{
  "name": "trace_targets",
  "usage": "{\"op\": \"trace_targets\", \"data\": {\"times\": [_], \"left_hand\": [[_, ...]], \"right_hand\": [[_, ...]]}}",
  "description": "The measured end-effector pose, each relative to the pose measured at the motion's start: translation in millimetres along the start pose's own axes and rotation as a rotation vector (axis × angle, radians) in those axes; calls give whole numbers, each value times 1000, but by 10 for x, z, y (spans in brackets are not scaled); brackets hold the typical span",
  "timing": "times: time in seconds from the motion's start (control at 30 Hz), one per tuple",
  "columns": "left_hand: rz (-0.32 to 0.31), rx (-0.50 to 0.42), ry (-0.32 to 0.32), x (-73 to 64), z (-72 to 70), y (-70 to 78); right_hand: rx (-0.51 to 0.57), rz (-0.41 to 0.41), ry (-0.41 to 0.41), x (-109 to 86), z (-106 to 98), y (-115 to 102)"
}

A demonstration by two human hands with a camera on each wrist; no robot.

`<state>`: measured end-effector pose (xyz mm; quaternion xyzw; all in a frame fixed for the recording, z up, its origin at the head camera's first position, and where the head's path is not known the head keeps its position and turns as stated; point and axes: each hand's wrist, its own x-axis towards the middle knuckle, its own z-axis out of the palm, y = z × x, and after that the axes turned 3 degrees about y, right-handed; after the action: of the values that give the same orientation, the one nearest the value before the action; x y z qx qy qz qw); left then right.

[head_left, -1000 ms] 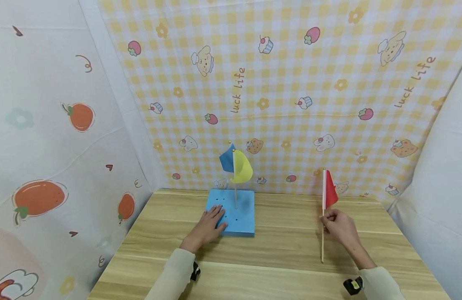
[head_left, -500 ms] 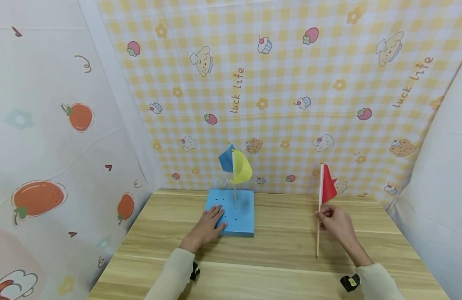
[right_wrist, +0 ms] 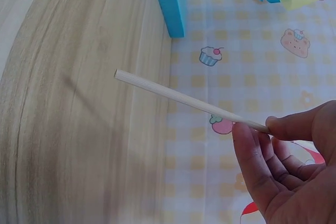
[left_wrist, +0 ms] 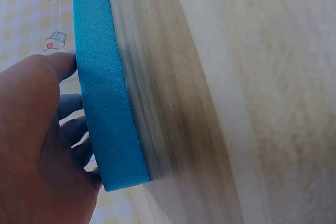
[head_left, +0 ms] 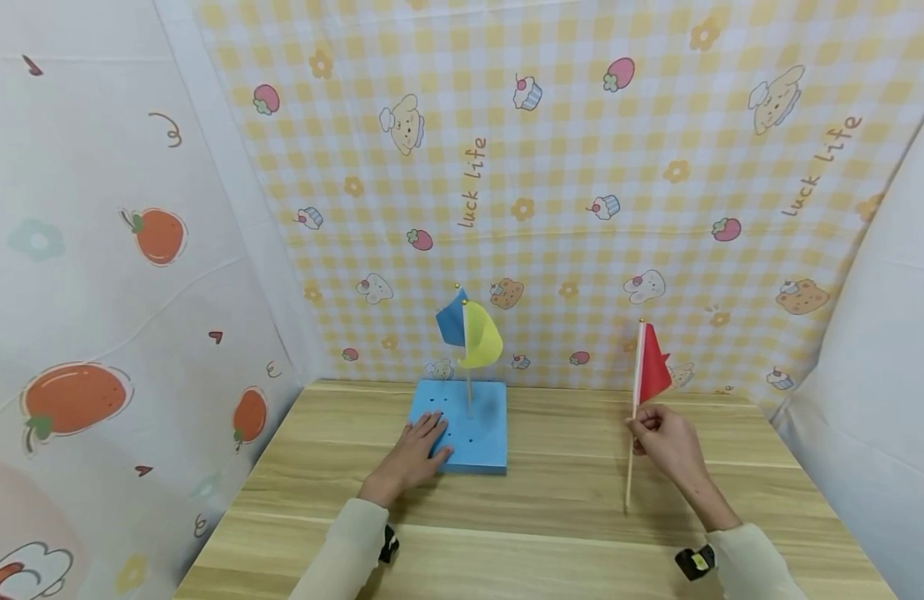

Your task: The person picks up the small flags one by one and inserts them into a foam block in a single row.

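Note:
My left hand point(head_left: 412, 452) rests with its fingers spread on the left part of a blue foam block point(head_left: 487, 454), which has several small holes in its top. A yellow flag point(head_left: 482, 335) stands upright in the block, and a blue flag point(head_left: 452, 321) shows partly behind it. Off to the right, my right hand point(head_left: 666, 437) pinches the wooden stick point(right_wrist: 178, 97) of a red flag point(head_left: 653, 367) between thumb and fingers. The red flag is nearly upright, its cloth above the hand. In the right wrist view, the stick's bare lower end hangs apart from the table.
Under the block lies a wood-grain table point(head_left: 551, 500). A yellow checkered cloth point(head_left: 566, 167) with printed figures hangs behind it. White printed cloth point(head_left: 229, 192) closes off the left side, and plain white cloth point(head_left: 881, 333) the right.
The right hand has moved a little left and up with the red flag. My left hand stays on the blue block, and the flags in the block have not moved.

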<state>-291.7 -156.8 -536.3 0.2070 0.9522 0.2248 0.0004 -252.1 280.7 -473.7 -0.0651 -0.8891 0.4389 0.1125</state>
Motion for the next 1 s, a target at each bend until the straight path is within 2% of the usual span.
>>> {"op": "trace_targets", "data": {"times": [0.57, 1.0], "left_hand": [[-5, 11, -7, 4, 2, -7], [16, 28, 18, 25, 50, -45]], "right_hand": [[23, -24, 19, 0, 40, -139], [41, -54, 8, 37, 94, -265]]}}
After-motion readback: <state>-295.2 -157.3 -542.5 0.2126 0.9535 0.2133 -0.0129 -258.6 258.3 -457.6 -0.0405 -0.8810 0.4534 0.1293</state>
